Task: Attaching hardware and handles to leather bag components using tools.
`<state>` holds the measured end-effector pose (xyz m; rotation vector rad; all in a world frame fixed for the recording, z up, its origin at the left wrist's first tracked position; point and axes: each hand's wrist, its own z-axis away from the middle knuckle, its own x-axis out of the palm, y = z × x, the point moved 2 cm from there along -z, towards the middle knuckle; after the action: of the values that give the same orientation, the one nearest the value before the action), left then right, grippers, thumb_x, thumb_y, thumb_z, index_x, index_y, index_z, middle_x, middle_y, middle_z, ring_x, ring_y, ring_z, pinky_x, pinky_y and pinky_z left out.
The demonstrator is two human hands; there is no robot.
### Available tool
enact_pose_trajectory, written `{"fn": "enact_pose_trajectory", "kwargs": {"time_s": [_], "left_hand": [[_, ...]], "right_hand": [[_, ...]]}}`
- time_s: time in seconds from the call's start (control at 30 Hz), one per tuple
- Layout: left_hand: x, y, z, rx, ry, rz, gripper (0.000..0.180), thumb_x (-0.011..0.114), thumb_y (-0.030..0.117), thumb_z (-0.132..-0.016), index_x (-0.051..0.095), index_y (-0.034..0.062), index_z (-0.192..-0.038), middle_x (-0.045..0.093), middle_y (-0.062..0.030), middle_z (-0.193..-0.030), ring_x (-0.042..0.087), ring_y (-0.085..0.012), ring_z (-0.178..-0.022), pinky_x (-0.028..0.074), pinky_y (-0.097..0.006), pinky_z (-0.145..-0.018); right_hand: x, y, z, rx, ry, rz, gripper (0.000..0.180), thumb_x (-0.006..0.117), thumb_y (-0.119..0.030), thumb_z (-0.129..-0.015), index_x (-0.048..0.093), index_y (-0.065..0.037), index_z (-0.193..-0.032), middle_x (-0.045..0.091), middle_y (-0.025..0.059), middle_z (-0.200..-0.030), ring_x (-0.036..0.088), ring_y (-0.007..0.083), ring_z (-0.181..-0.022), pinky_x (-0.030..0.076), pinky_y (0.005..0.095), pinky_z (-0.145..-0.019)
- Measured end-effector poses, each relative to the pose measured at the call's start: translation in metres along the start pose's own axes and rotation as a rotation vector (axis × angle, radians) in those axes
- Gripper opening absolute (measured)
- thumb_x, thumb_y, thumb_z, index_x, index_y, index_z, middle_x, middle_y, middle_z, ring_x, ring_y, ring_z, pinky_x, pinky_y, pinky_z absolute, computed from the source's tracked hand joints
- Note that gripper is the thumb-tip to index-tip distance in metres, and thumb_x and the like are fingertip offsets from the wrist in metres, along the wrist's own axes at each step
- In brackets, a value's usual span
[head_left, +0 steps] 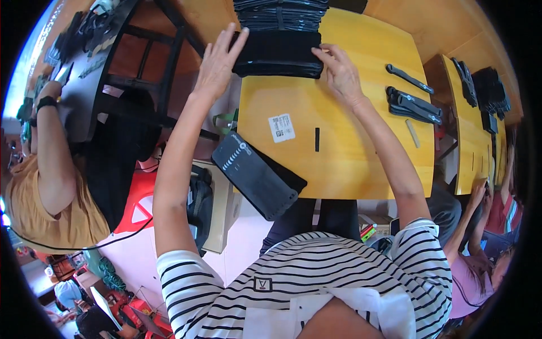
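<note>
At the far edge of the yellow table [350,164] lies a neat pile of flat black fabric pieces [276,53]. My left hand [220,65] is at the pile's left side, fingers stretched and spread, with the thumb side against its edge. On the right, my right hand [341,70] has its thumb and forefinger pinched at the pile's upper right corner. Behind it rises a taller stack of folded black pieces [280,14]. Nearer to me, black panels with pale print [254,175] lie fanned over the table's left front corner.
A white printed label [282,127] and a short dark strip [317,139] mark the table's middle. Black straps [414,105] and a pale thin bar [412,133] lie at right. A co-worker's arm [53,152] is at the dark left-hand table; another person [477,265] sits right.
</note>
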<state>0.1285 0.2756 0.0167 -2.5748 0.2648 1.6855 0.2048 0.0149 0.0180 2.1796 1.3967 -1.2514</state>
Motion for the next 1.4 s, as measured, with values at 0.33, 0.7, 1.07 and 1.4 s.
{"fn": "enact_pose_trajectory", "kwargs": {"time_s": [0.33,0.7,1.07,1.4], "left_hand": [[-0.038,0.033,0.207,-0.857,0.36,0.751,0.044,0.055,0.012,-0.086,0.043,0.0,-0.126,0.052,-0.0135,-0.112,0.052,-0.0196,-0.1,0.044,-0.03,-0.082],[-0.035,0.176,0.253,-1.194,0.416,1.315,0.04,0.057,-0.002,-0.082,0.04,-0.0001,-0.119,0.05,-0.0059,-0.089,0.055,-0.0086,-0.066,0.047,-0.02,-0.055],[-0.032,0.18,0.248,-1.211,0.519,1.466,0.036,0.05,0.003,-0.089,0.038,-0.0006,-0.122,0.051,-0.0063,-0.086,0.056,-0.0112,-0.069,0.049,-0.022,-0.059],[-0.033,0.179,0.251,-1.258,0.509,1.544,0.032,0.041,0.018,-0.095,0.038,0.0035,-0.123,0.053,-0.0076,-0.09,0.057,-0.0135,-0.071,0.049,-0.024,-0.062]], "right_hand": [[-0.065,-0.163,0.106,0.27,-0.226,-0.342,0.049,0.068,-0.026,-0.073,0.053,-0.002,-0.113,0.051,0.0157,-0.09,0.051,0.0316,-0.085,0.043,0.0384,-0.073],[-0.034,-0.218,0.13,0.338,-0.461,-0.203,0.071,0.079,-0.025,-0.06,0.045,-0.003,-0.118,0.045,0.014,-0.102,0.046,0.0313,-0.097,0.04,0.0387,-0.082],[-0.014,-0.188,0.125,0.733,-0.512,-1.017,0.054,0.074,-0.001,-0.063,0.053,-0.001,-0.112,0.062,0.011,-0.099,0.061,0.0226,-0.091,0.048,0.0321,-0.079],[-0.021,-0.15,0.128,1.433,-0.489,-2.014,0.042,0.062,-0.011,-0.08,0.05,-0.004,-0.12,0.06,0.0097,-0.094,0.063,0.0213,-0.078,0.053,0.0266,-0.064]]}}
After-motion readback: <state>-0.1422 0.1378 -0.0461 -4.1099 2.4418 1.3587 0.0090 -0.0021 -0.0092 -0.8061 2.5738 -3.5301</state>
